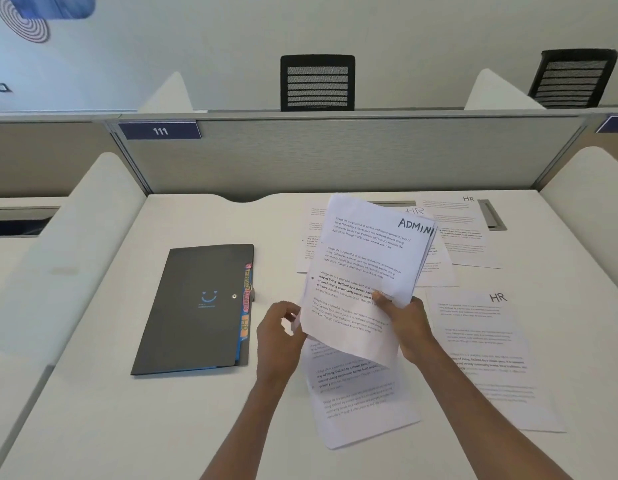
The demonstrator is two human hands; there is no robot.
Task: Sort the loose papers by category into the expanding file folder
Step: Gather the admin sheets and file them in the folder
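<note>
A small stack of printed sheets, the top one marked ADMIN [366, 268], is lifted above the desk. My right hand [404, 323] grips its lower right part, thumb on top. At its lower left edge my left hand [280, 334] pinches the sheets. The dark grey expanding file folder [196, 310] lies closed and flat to the left, coloured tabs showing along its right edge. Loose papers marked HR [484, 344] lie on the desk to the right and behind [463, 230]. Another sheet [359, 403] lies under my hands.
The white desk [127, 427] is bounded by a grey partition [335, 154] at the back and white side dividers [75, 254]. A cable slot [493, 216] sits at the back right. Two black chairs [318, 83] stand beyond the partition.
</note>
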